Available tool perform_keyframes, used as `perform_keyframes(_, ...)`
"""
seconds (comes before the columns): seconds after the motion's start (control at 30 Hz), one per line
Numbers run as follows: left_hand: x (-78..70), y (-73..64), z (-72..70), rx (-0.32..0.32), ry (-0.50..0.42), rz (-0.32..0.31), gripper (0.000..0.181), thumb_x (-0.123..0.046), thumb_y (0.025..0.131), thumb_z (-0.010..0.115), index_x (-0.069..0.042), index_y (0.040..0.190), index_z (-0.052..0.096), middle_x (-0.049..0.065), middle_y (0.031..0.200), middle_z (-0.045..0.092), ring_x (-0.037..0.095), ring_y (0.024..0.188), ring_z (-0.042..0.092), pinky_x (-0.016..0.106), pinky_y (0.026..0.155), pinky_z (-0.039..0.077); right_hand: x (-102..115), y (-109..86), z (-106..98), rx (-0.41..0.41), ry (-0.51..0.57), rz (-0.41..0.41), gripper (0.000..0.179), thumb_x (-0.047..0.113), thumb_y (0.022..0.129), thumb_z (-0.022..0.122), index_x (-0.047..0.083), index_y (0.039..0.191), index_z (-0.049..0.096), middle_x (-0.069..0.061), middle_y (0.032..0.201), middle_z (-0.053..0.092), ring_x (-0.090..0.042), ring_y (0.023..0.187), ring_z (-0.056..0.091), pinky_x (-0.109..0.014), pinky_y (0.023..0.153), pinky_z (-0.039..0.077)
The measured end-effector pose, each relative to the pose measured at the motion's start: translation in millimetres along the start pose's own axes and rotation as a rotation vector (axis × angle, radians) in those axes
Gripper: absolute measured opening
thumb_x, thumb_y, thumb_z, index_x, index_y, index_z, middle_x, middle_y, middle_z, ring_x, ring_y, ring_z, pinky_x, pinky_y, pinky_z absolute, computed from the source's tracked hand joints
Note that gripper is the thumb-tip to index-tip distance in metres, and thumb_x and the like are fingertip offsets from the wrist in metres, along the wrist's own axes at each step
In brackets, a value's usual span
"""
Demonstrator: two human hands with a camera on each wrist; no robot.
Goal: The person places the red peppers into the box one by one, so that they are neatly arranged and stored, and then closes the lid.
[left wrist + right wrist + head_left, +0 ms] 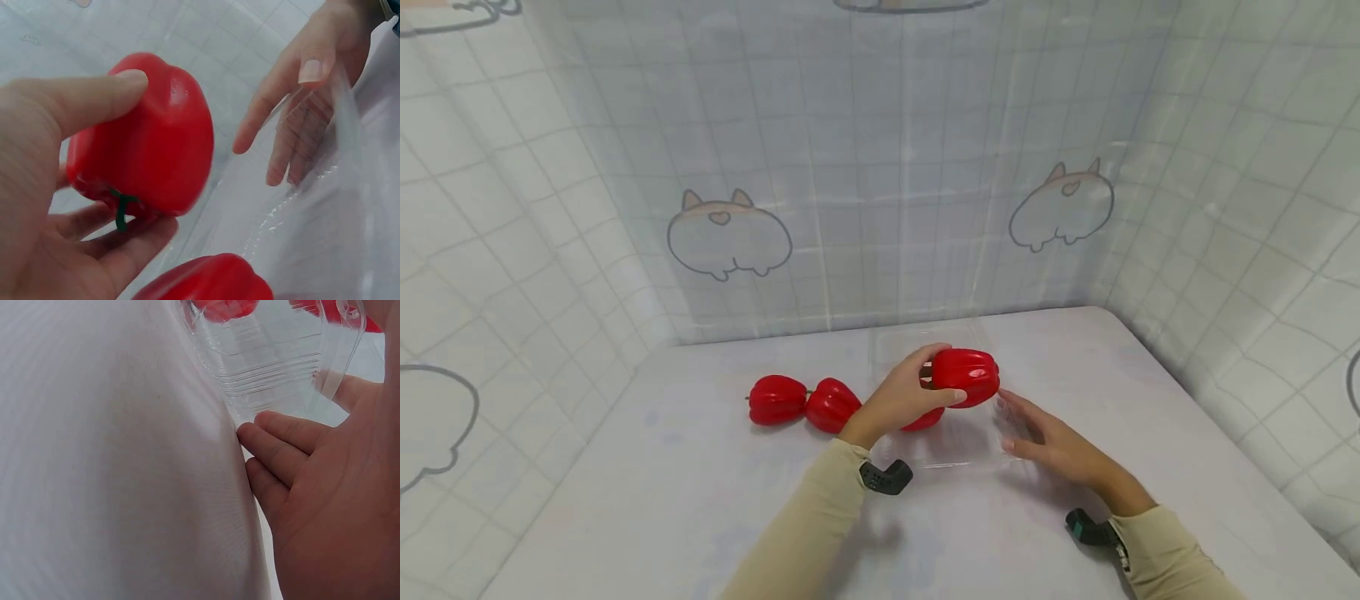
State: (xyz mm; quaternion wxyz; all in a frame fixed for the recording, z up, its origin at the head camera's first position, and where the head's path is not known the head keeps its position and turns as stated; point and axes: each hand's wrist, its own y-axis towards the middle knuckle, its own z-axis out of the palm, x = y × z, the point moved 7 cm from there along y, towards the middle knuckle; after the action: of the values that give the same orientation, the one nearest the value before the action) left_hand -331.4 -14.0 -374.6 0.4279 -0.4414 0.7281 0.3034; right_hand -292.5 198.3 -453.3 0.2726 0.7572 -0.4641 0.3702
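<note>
My left hand grips a red bell pepper above a clear plastic container. In the left wrist view the thumb lies across the pepper's side, with fingers beneath near its green stem. Another red bell pepper lies in the container, partly hidden by the left hand. My right hand is at the container's right side. Its fingers are extended along the outside of the wall, low by the table, and its thumb reaches the rim.
Two more red bell peppers, one farther left and one nearer the container, lie on the white tabletop. A translucent checked curtain with cartoon animal drawings surrounds the table's back and sides.
</note>
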Motion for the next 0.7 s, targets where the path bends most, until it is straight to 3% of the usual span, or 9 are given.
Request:
perform_keyframes(0.23,1.2,11.3,1.6,-0.044,0.112,-0.01,0.076,-0.036,0.083,0.081,-0.025,0.149,0.045,-0.003,0.134,0.055,0.022,0.121,0.054,0.038,0.085,0.057,-4.7,-0.2,1.5,-0.007,0.019,0.038,0.086,0.04,0.092,0.069,0.023,0.161,0.02,-0.012,0.161,0.03,-0.039,0.147,0.027,-0.068,0.108,0.03)
perform_keyframes(0.4,0.6,14.9,8.4,-0.056,0.128,-0.01,0.079,-0.035,0.083,0.081,-0.022,0.151,0.043,-0.002,0.133,0.057,0.021,0.118,0.056,0.037,0.084,0.057,-4.6,-1.6,0.2,-0.011,0.051,0.041,0.088,0.039,0.091,0.07,0.029,0.161,0.017,-0.012,0.161,0.029,-0.04,0.147,0.026,-0.069,0.107,0.031)
perform_keyframes(0.7,-1.5,20.3,17.6,-0.028,0.16,0.044,0.071,-0.03,0.088,0.078,-0.031,0.151,0.045,-0.003,0.135,0.057,0.019,0.118,0.057,0.033,0.085,0.057,-2.8,-0.9,0.4,-0.013,0.035,0.048,0.09,0.04,0.089,0.071,0.022,0.161,0.018,-0.016,0.161,0.029,-0.044,0.146,0.024,-0.068,0.105,0.034)
